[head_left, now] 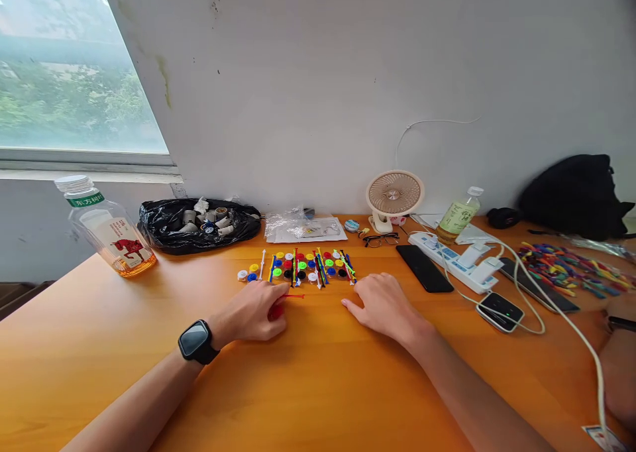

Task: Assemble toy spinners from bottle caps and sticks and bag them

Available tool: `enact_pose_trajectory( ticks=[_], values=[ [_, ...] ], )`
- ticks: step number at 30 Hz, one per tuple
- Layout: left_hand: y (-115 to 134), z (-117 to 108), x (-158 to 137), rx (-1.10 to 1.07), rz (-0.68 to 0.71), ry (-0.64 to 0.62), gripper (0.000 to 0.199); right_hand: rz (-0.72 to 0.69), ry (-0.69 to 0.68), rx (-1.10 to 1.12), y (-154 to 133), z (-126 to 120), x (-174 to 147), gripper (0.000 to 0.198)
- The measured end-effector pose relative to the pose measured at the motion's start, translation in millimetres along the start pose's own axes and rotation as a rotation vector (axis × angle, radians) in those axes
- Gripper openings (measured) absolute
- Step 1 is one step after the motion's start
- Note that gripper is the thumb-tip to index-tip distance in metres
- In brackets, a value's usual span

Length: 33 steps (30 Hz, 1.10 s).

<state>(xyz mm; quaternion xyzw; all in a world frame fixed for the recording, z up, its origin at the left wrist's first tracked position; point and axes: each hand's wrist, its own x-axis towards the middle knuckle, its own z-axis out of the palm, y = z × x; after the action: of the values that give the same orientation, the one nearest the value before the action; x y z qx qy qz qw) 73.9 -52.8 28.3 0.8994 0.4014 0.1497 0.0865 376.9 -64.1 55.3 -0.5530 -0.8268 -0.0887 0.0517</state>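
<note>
My left hand [253, 311], with a black watch on its wrist, is closed with fingers curled over a thin red plastic stick [297, 296]. Part of a round red piece [276, 311] shows beneath those fingers. Ahead of both hands lies a row of small coloured discs and sticks, among them a yellow disc [254, 268], a white disc [242, 276] and a white stick [263, 264]. By the row's right end, my right hand [380, 304] rests on the table, thumb held away from the bent fingers. Nothing shows in its grasp; its fingertips are partly hidden.
A large bottle [112, 233] stands at left beside a black plastic bag [199, 230] of pipe fittings. Toward the back are a small fan [395, 193] and glasses [381, 239]. Rightward lie a phone [424, 268], a power strip [452, 260], cables and a colourful pile [566, 266]. Another person's arm [619, 366] is at far right.
</note>
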Motion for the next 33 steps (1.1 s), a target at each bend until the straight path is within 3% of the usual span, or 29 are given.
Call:
enact_pose_trajectory(
  ticks=[4, 7, 10, 16, 19, 25, 33],
  values=[
    [15, 21, 8, 0.001, 0.027, 0.08, 0.011, -0.036, 0.116, 0.4, -17, -5, 2, 0.027],
    [25, 35, 15, -0.054, 0.075, 0.121, 0.012, -0.074, 0.047, 0.798, -34, 0, 2, 0.024],
    [29, 42, 18, -0.102, 0.094, 0.143, 0.015, -0.099, -0.041, 1.017, -44, 10, 2, 0.016],
    [24, 42, 16, -0.272, -0.001, 0.173, 0.009, -0.025, 0.05, 1.007, -35, 20, 10, 0.013],
    [24, 42, 17, -0.322, -0.015, 0.177, 0.014, 0.0, 0.027, 1.04, -28, 27, 14, 0.011],
    [27, 36, 16, -0.286, 0.055, 0.167, 0.022, 0.003, -0.031, 1.116, -22, 45, 16, 0.01],
    [24, 38, 16, -0.258, 0.062, 0.208, 0.022, 0.015, 0.017, 1.093, -28, 49, 15, 0.008]
  ],
)
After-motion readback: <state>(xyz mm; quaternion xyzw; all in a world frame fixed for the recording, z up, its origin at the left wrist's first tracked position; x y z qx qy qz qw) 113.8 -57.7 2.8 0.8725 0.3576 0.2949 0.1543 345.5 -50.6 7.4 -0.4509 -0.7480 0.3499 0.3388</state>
